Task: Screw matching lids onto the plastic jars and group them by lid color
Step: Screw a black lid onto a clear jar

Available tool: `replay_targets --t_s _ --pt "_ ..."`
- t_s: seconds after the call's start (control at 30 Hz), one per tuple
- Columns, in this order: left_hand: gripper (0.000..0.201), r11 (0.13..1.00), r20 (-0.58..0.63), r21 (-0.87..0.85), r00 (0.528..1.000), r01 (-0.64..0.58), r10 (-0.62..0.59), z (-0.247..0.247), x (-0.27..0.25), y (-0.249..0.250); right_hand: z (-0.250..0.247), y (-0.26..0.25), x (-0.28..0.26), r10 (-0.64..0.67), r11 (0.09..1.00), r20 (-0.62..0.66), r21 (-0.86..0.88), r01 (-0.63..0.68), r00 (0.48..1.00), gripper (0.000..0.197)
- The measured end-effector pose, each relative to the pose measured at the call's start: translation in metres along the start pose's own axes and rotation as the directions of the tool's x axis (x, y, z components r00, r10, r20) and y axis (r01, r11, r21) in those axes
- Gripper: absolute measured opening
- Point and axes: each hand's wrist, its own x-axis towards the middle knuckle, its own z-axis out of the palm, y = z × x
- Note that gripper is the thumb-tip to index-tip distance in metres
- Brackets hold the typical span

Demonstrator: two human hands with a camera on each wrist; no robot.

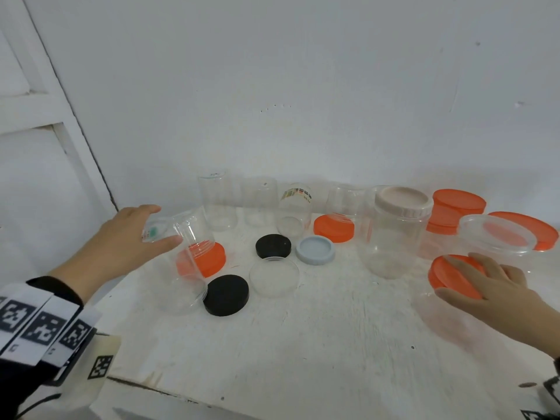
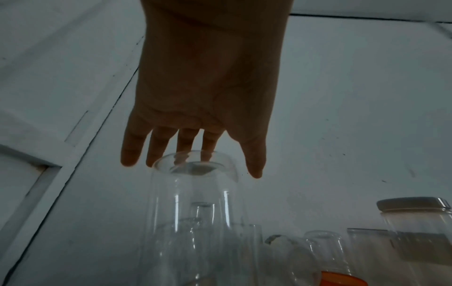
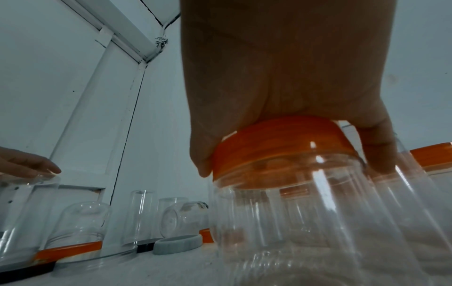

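My right hand (image 1: pixel 457 277) grips an orange lid (image 1: pixel 445 272) from above, thumb on the near side and fingers curled over the far rim. In the right wrist view the orange lid (image 3: pixel 281 139) sits on the mouth of a clear jar (image 3: pixel 293 222). My left hand (image 1: pixel 163 227) is spread with straight fingers at the top of a tall clear jar (image 1: pixel 188 268) at the left. In the left wrist view the fingers (image 2: pixel 156 145) hover just behind the rounded top of that jar (image 2: pixel 195 212). I cannot tell whether they touch it.
Behind the left jar a small jar stands on an orange lid (image 1: pixel 212 259). Two black lids (image 1: pixel 225 295), a clear lid (image 1: pixel 274 277) and a grey-blue lid (image 1: pixel 315 250) lie mid-table. A beige-lidded jar (image 1: pixel 400 225), orange lids (image 1: pixel 454 210) and several clear jars (image 1: pixel 216 201) line the back.
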Motion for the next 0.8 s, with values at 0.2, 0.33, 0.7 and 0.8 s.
replay_targets --t_s 0.2,0.33,0.7,0.8 --pt "0.093 0.996 0.032 -0.082 0.999 0.029 -0.026 0.010 0.004 -0.009 0.001 -0.017 0.015 0.049 0.999 -0.090 0.007 -0.048 0.995 0.068" --pt "0.107 0.995 0.026 -0.103 1.000 0.020 -0.017 0.012 0.003 -0.011 0.000 -0.056 0.025 -0.110 0.994 -0.172 -0.043 0.104 0.979 0.072" --pt "0.090 0.924 -0.192 -0.382 0.979 -0.009 -0.069 0.003 -0.011 -0.024 0.003 -0.241 0.050 -0.647 0.760 0.026 0.097 0.642 0.762 0.077" --pt "0.087 0.820 -0.159 -0.571 0.975 0.036 -0.154 0.006 -0.016 -0.031 0.007 -0.275 0.050 -0.671 0.741 0.111 0.128 0.659 0.733 0.079"
